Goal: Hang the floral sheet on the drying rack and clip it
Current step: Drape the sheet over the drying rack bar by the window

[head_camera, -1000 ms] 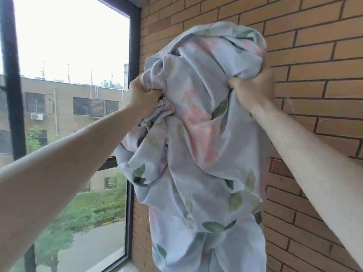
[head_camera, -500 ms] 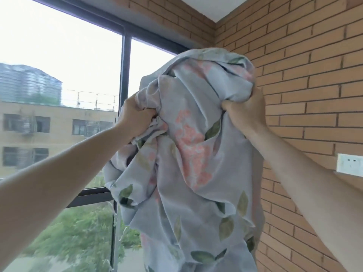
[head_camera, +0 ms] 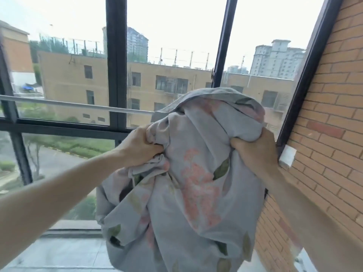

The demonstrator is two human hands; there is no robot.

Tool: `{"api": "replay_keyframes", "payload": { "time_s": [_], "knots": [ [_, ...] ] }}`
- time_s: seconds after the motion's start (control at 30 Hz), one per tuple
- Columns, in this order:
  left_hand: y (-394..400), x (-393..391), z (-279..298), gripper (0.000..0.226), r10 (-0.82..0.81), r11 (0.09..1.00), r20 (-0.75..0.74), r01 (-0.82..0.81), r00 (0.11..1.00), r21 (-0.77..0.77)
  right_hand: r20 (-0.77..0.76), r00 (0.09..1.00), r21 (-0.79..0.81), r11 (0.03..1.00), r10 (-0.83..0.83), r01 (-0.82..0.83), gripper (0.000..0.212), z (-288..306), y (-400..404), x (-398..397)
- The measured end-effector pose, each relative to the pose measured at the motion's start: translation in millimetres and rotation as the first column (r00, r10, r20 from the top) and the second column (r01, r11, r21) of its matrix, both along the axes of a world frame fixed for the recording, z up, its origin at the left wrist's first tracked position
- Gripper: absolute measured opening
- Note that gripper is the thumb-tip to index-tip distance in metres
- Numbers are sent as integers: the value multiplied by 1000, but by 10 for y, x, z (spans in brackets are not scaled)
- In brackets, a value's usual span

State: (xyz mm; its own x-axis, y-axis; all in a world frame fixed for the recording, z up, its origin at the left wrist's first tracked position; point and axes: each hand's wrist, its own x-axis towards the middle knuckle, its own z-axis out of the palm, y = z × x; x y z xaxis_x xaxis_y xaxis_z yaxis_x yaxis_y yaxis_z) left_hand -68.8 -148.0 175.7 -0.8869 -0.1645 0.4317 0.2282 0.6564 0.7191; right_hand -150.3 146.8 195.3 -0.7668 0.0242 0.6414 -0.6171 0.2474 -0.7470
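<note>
Since the earlier frames the view has swung from the brick corner toward the window, and a pale rail that was out of sight now runs across the glass, while both hands keep the same grip on the bundle. The floral sheet [head_camera: 196,183], grey-blue with pink blossoms and green leaves, is bunched into a thick wad held up at arm's length in front of the window; its top fold rises above the hands and its lower folds hang down toward the floor. The top of the bundle overlaps the right end of the drying rack rail [head_camera: 78,105], though whether the cloth touches the rail or only stands in front of it cannot be told. The left hand [head_camera: 140,147] grips the sheet's left side, its fingers curled into the folds with cloth gathered in the fist. The right hand [head_camera: 255,152] grips the right side just below the top fold, its fingers likewise curled tight round a handful of fabric. Both bare forearms reach in from the bottom corners. Behind the sheet stands the dark-framed window [head_camera: 115,75], looking out on yellow buildings, taller towers, trees and a road. A brick wall [head_camera: 332,107] closes the right side, with a white socket plate [head_camera: 287,158] just beside the right hand. Below the window lies a pale tiled floor [head_camera: 64,252].
</note>
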Motion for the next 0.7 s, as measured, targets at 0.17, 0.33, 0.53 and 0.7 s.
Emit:
{"api": "replay_keyframes", "payload": {
  "time_s": [0.17, 0.33, 0.53, 0.7],
  "knots": [
    [-541, 439, -803, 31, 161, 986, 144, -164, 976, 13, 126, 981, 24, 988, 151, -155, 25, -770, -745, 105],
    [-973, 817, -1494, 23, 312, 943, 341, -333, 887, 5, 217, 910, 9, 932, 352, -363, 24, -1511, -1209, 232],
    [-1293, 1238, -2156, 49, 380, 902, 436, -431, 816, 21, 336, 778, 26, 821, 530, -571, 45, -2101, -1758, 185],
    [-1661, 1539, -2486, 22, 518, 810, 439, -586, 734, 25, 408, 740, 62, 792, 535, -607, 48, -2310, -2170, 169]
  ]
}}
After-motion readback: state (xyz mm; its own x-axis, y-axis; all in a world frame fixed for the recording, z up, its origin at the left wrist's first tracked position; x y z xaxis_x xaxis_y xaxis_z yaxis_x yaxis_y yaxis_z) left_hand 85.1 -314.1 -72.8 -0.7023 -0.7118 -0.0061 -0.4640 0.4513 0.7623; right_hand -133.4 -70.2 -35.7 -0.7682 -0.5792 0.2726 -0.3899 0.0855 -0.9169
